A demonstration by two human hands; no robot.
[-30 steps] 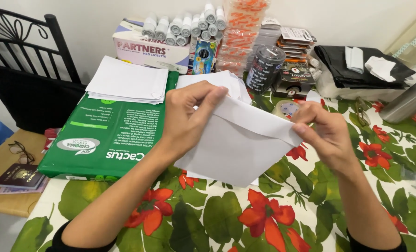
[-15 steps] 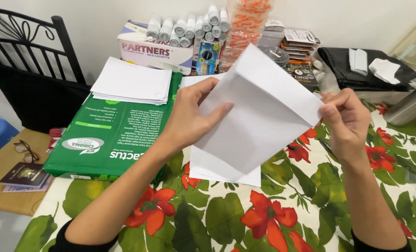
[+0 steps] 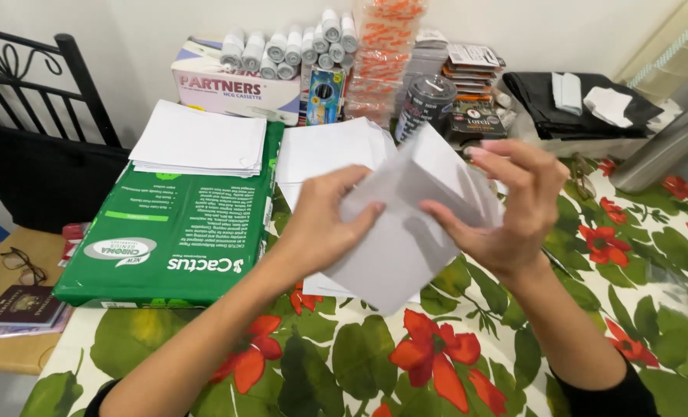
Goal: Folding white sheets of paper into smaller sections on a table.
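Observation:
A white envelope (image 3: 405, 232) is held up over the floral tablecloth (image 3: 405, 363), tilted and blurred with motion. My left hand (image 3: 324, 220) grips its left side with fingers bent onto the paper. My right hand (image 3: 506, 205) holds its right upper edge, fingers curled over the top. Loose white sheets (image 3: 328, 150) lie on the table behind the envelope.
A green paper ream pack (image 3: 174, 232) with a stack of white sheets (image 3: 201, 139) on it lies at left. Behind stand a white box (image 3: 228, 89), several white rolls (image 3: 297, 46), a dark jar (image 3: 425, 104) and black cloth (image 3: 575, 104). A black chair (image 3: 35, 100), glasses (image 3: 20, 262) and a booklet (image 3: 20, 305) are far left.
Both hands have turned and tilted the envelope upward; my right hand has moved left and now curls over the envelope's top edge.

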